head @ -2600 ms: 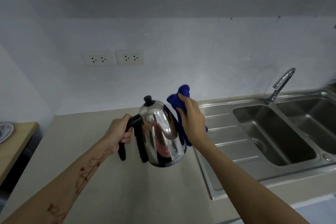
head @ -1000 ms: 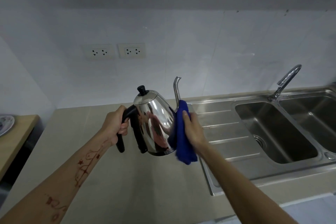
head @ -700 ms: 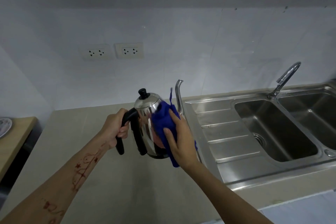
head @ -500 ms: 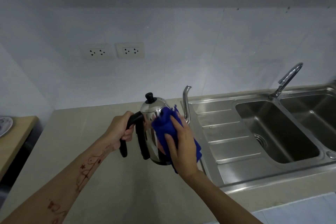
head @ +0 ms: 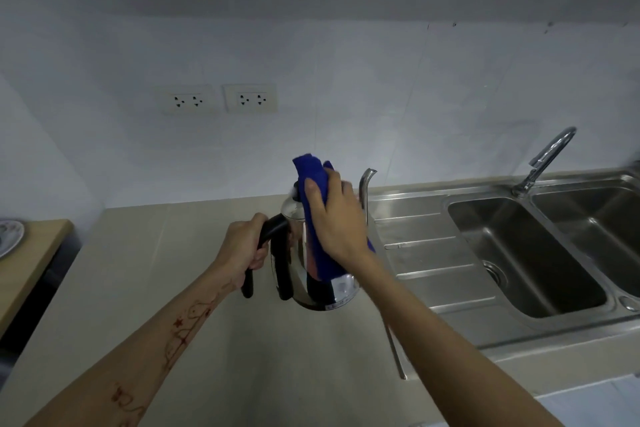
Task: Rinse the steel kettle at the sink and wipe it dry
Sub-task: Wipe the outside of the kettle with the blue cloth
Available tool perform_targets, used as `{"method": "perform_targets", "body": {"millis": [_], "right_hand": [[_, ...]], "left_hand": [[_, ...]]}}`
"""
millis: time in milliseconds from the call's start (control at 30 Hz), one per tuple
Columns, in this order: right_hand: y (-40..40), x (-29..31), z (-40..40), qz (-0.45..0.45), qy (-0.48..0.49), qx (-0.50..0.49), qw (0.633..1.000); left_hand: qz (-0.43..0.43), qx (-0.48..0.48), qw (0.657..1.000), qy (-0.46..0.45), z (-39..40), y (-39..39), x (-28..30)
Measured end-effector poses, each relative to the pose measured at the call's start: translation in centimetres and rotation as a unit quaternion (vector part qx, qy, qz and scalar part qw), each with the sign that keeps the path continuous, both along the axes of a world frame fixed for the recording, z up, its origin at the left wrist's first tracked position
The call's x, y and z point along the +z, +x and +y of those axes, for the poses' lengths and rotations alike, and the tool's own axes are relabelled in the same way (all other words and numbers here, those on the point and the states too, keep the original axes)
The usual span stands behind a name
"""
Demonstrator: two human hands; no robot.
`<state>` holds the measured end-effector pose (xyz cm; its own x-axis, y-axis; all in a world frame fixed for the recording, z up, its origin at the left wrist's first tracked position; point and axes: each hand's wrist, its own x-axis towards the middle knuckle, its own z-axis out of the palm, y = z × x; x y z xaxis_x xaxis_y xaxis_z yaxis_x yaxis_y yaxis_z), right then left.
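Gripping the black handle (head: 273, 230) of the steel kettle (head: 322, 291), the left hand (head: 242, 246) has its fingers curled closed around the upper bend of that handle, holding the kettle in the air above the beige countertop (head: 145, 288), just left of the sink's ribbed drainboard (head: 433, 253). Kettle roughly upright, with a slight tilt; base clear of the counter. Right hand (head: 336, 218) lies over the kettle's upper body and lid area, palm and fingers pressing a blue cloth (head: 311, 177) against the steel; grip is closed on the cloth, thumb over its near fold. Cloth runs from above the lid, where a bunched end sticks up, down the near side of the body to a lower edge hanging beside the wrist. Lid knob mostly hidden by cloth. Thin gooseneck spout (head: 365, 187) rises on the far right of the kettle, uncovered, just beside the right hand's knuckles. Lower body shows mirror reflections and a small label near the base. Sink (head: 450, 208) sits to the right: two steel basins, drain visible in the near one, curved tap (head: 547, 159) standing behind between them. Two white wall sockets (head: 221, 100) on the tiled wall behind. Wooden surface (head: 34, 263) with the edge of a plate (head: 8, 236) at far left. Red-brown drawn pattern along the left forearm.
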<state>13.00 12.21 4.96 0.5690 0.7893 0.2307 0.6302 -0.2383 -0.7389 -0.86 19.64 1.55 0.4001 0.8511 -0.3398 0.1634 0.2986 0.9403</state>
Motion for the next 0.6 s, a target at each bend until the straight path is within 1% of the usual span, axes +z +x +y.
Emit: {"method": "perform_targets", "body": {"millis": [67, 100, 133, 200, 233, 267, 300, 333, 367, 400, 433, 467, 500, 533, 600], "right_hand": [[1.6, 1.3, 1.2, 0.025, -0.007, 0.033, 0.999], [1.7, 1.6, 1.3, 0.03, 0.012, 0.053, 0.998], [1.4, 1.4, 0.9, -0.001, 0.041, 0.067, 0.997], [0.1, 1.0, -0.1, -0.097, 0.082, 0.088, 0.988], [0.4, 1.1, -0.1, -0.106, 0.091, 0.099, 0.985], [1.1, 1.9, 0.2, -0.081, 0.068, 0.118, 0.987], [2.2, 3.0, 1.0, -0.033, 0.014, 0.146, 0.989], [3.3, 4.3, 2.0, -0.002, -0.062, 0.184, 0.981], [4.0, 5.6, 3.1, -0.022, -0.155, 0.23, 0.96], [4.1, 6.5, 4.1, -0.072, -0.248, 0.278, 0.925], [3.6, 6.8, 4.9, -0.132, -0.325, 0.316, 0.882], [2.9, 6.7, 5.6, -0.192, -0.38, 0.335, 0.841], [2.2, 6.4, 6.0, -0.235, -0.409, 0.343, 0.812], [1.7, 6.0, 6.3, -0.249, -0.425, 0.34, 0.801], [1.2, 5.5, 6.1, -0.256, -0.438, 0.336, 0.794]], "left_hand": [[-0.003, 0.011, 1.0, -0.001, -0.2, 0.1, 0.1], [-0.003, 0.016, 1.0, 0.0, -0.4, 0.2, 0.0], [-0.004, 0.018, 1.0, 0.004, -0.5, 0.2, 0.0], [-0.005, 0.009, 1.0, 0.017, -0.7, 0.3, -0.1], [-0.003, 0.006, 1.0, 0.022, -0.8, 0.3, 0.0], [0.0, 0.006, 1.0, 0.026, -0.8, 0.2, 0.0], [0.007, 0.007, 0.999, 0.034, -0.9, 0.2, 0.0], [0.018, 0.009, 0.999, 0.047, -1.0, 0.2, -0.1], [0.03, 0.01, 0.997, 0.065, -1.2, 0.3, -0.1], [0.042, 0.013, 0.996, 0.082, -1.4, 0.5, -0.3], [0.048, 0.018, 0.994, 0.096, -1.8, 0.7, -0.5], [0.049, 0.023, 0.993, 0.106, -2.1, 0.9, -0.8], [0.05, 0.03, 0.991, 0.116, -2.4, 1.1, -1.1], [0.055, 0.039, 0.99, 0.127, -2.6, 1.2, -1.4], [0.074, 0.055, 0.984, 0.155, -2.9, 1.0, -2.2]]}}
